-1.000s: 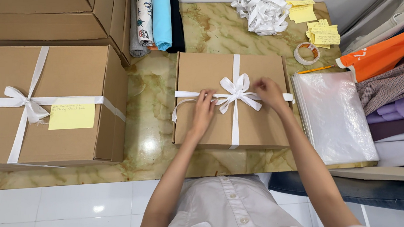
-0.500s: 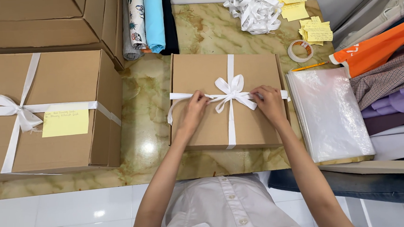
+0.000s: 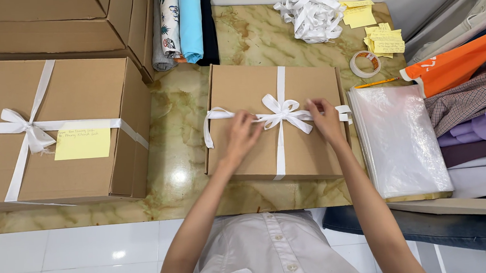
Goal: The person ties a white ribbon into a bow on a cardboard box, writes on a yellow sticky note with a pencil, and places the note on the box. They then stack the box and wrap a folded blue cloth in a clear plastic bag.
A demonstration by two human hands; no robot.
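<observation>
— Hands first: what's each one doing?
— Left hand (image 3: 241, 132) pinches the white ribbon (image 3: 278, 114) left of the bow; right hand (image 3: 325, 117) grips its right loop.
— And the box?
— Flat cardboard box (image 3: 246, 91) lies mid-table on the marble top (image 3: 180, 123), tape roll (image 3: 364, 64) beyond
</observation>
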